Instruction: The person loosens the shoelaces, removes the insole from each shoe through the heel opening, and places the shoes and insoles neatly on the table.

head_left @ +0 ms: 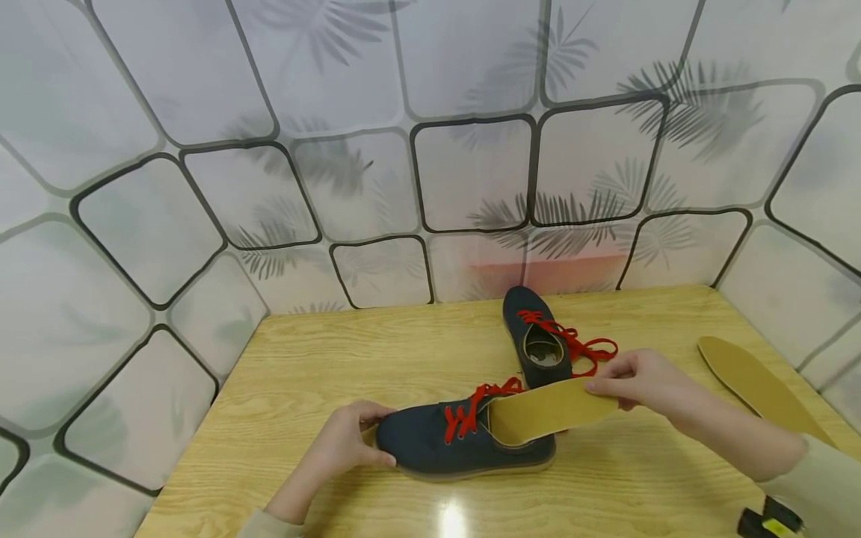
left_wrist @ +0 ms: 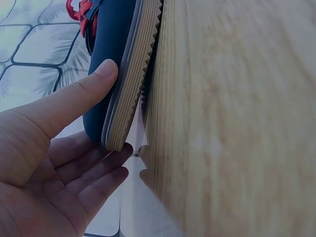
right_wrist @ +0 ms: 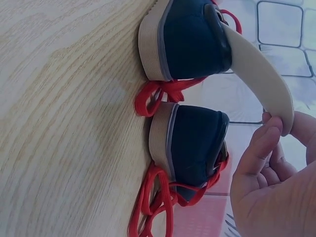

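Observation:
A navy shoe [head_left: 430, 441] with red laces lies sideways on the table, toe to the left. My left hand [head_left: 350, 441] holds its toe, with the thumb on the near side and the fingers around the front; the left wrist view shows the thumb on the upper [left_wrist: 111, 54] just above the ribbed sole. Between thumb and fingers, my right hand [head_left: 642, 385] pinches the end of a tan insole [head_left: 558, 409]. The insole's other end is inside the shoe's opening, hidden there. In the right wrist view the insole [right_wrist: 261, 76] bends upward out of the heel.
Behind stands a second navy shoe [head_left: 521, 321], its red laces [head_left: 592, 351] loose on the table. Another tan insole [head_left: 760, 381] lies at the right. A small black object with a yellow patch [head_left: 773, 519] sits near the right sleeve. Patterned curtains [head_left: 471, 172] border the wooden table [head_left: 303, 359].

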The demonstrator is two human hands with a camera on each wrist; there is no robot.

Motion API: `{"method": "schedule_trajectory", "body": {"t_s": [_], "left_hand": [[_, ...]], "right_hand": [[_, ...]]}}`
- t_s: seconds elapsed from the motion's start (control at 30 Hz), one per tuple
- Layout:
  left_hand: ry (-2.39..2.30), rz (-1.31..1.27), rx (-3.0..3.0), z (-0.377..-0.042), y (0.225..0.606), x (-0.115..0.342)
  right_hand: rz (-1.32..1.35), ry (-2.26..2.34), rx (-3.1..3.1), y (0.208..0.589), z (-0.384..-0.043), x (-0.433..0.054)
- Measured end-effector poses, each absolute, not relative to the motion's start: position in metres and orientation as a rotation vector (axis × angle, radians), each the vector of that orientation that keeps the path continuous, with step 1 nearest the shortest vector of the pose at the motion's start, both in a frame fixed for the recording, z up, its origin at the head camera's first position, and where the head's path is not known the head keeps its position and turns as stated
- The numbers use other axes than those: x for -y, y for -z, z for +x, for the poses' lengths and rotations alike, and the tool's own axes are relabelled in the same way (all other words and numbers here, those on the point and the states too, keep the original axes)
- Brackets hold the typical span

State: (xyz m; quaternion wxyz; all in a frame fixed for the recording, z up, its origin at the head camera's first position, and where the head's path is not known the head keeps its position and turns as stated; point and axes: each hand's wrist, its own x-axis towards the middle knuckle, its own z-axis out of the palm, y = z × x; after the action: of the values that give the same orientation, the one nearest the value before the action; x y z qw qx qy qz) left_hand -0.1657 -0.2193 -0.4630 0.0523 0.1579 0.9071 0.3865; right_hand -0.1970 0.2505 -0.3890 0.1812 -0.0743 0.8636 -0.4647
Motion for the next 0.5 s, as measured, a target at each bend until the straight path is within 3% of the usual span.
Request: {"method": "schedule_trajectory", "body": {"t_s": [0.5], "left_hand": [[-1.180, 0.463, -2.758, -0.1662, 0.4637, 0.2194]], "right_hand": [[-0.205, 1.267, -2.465, 0.3816, -0.1954, -0.2587]]}}
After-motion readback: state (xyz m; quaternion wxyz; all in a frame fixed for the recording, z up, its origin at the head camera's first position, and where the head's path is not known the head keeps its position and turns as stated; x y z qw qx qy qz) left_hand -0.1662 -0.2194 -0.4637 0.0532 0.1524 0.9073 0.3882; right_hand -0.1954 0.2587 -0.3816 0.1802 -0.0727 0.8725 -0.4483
